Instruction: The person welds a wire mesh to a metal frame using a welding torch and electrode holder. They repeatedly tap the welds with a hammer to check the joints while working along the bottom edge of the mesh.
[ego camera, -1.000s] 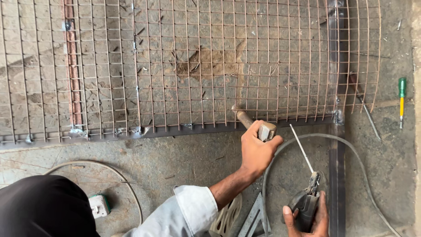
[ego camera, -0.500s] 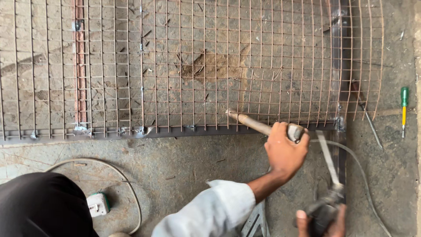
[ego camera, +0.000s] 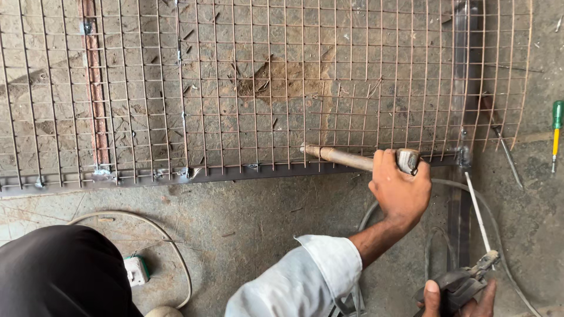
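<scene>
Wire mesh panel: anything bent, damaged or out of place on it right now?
The wire mesh overhangs the frame's right upright, its right edge bowed. A rusty patch shows mid-panel. A green-handled screwdriver lies loose on the floor.

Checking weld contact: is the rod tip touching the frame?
Apart. Head view: the rod held in the right hand ends with its tip on bare floor, a clear gap right of the frame.

Your left hand (ego camera: pixel 401 191) is bare, with no glove, ring or watch showing. The forearm behind it is uncovered up to a white long sleeve (ego camera: pixel 296 279), pushed back and bunched in soft folds near the elbow. Your right hand (ego camera: pixel 458 296), near the bottom right edge, is likewise bare, only its thumb and fingertips showing.
</scene>
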